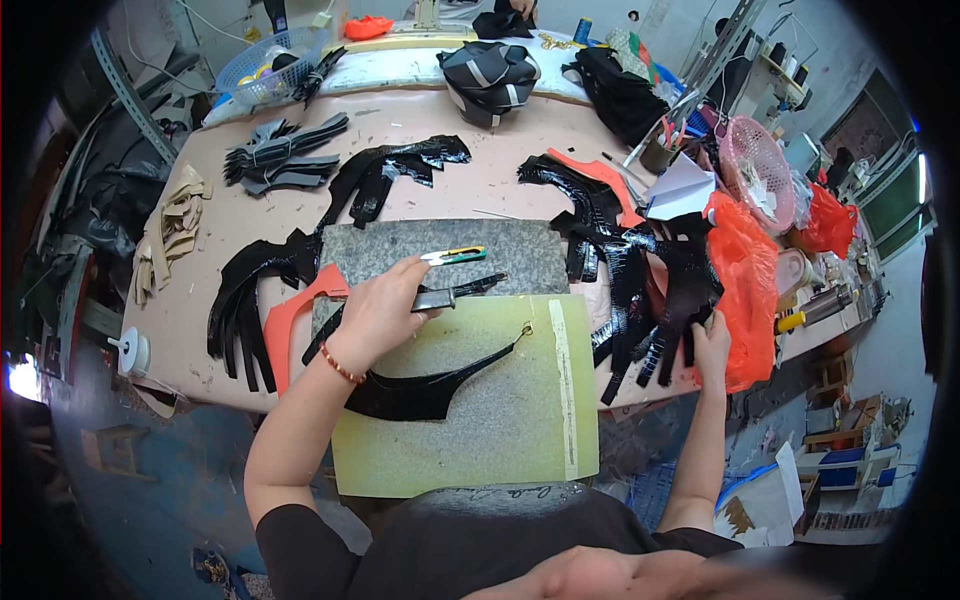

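Head view: left grip [385, 308] was closed around a short grey tool [434, 299], kind unclear, above the far edge of a translucent yellow-green mat [505, 455]. Right grip [711, 348] had its fingers curled at the near edge of a bundle of black strips [690, 285]; could not tell whether it had hold of any. A glossy black curved piece [425, 394] lay on the mat, below the left grip, its thin tail pointing up and right. A cutter [456, 256], green and yellow, lay just beyond the left fingertips, over a grey slab [510, 240]. Beside the strips, a red-orange plastic bag [745, 310] hung over the surface [490, 190] edge. Further out: grey strips in a bundle [285, 150], far left.
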